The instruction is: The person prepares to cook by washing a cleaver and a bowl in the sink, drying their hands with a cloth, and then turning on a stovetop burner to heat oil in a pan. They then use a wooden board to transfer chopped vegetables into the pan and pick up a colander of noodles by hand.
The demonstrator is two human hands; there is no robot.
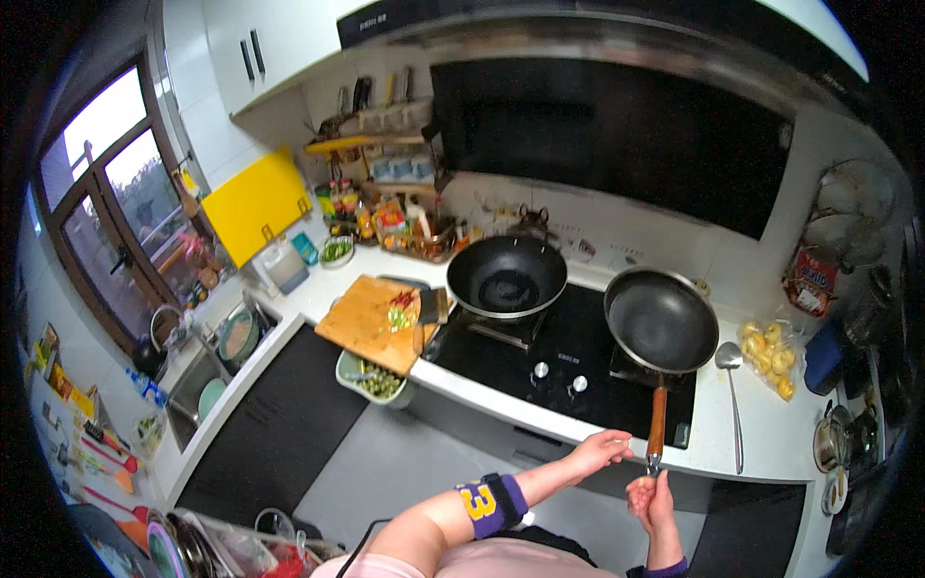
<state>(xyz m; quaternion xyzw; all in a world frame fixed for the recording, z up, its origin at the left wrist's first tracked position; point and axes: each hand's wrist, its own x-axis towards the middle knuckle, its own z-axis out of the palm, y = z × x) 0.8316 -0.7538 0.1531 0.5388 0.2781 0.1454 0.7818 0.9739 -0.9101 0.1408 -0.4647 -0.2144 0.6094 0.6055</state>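
Observation:
My left hand (602, 456) is raised at the cooktop's front edge, just left of a frying pan's wooden handle (657, 423). Its fingers are loosely bent and slightly apart, with a gap between them and the handle. At the handle's metal end is my right hand (650, 500), thumb up and fingers curled; whether it grips that end I cannot tell. The dark frying pan (660, 321) sits on the right burner, with nothing visible inside. On the left burner stands a black wok (507, 274) with a dark, shiny bottom. Both belong to a black glass cooktop (498, 361).
Left of the cooktop, a wooden cutting board (368, 318) bears chopped ingredients and a cleaver (434, 306), above a bin (376, 379) of green scraps. A metal spatula (734, 404) and bagged yellow produce (769, 354) lie to the right. A sink (184, 404) is at far left.

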